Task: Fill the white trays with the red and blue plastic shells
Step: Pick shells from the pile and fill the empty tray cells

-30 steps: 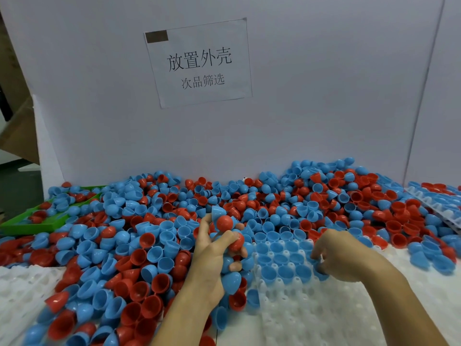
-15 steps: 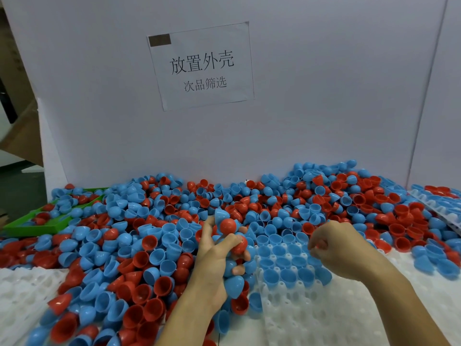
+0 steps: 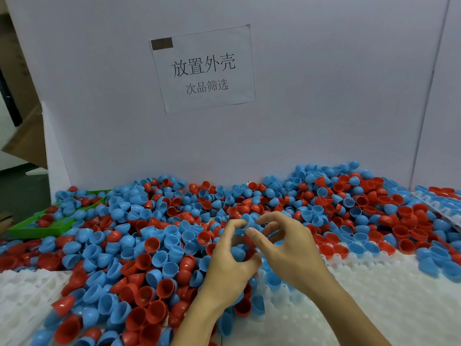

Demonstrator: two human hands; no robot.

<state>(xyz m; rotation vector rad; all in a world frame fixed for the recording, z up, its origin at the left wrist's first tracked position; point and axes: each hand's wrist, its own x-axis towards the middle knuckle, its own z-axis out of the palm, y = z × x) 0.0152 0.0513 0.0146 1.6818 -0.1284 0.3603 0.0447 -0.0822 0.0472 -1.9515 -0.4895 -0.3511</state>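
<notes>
Currently held: left hand [image 3: 229, 268] cups several spare shells, its fingers curled round them as stock. Right hand [image 3: 284, 248], fingers half-curled, plucks a blue shell [image 3: 247, 221] from it. White tray [image 3: 349, 300] just below, mostly unfilled; loose pile [image 3: 149, 245] beside.

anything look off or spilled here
Yes: loose shells lie heaped over the near edge of the left white tray and bury most of the green tray at far left, instead of sitting in pockets. No shell looks visibly broken. The left hand holds several shells.
</notes>
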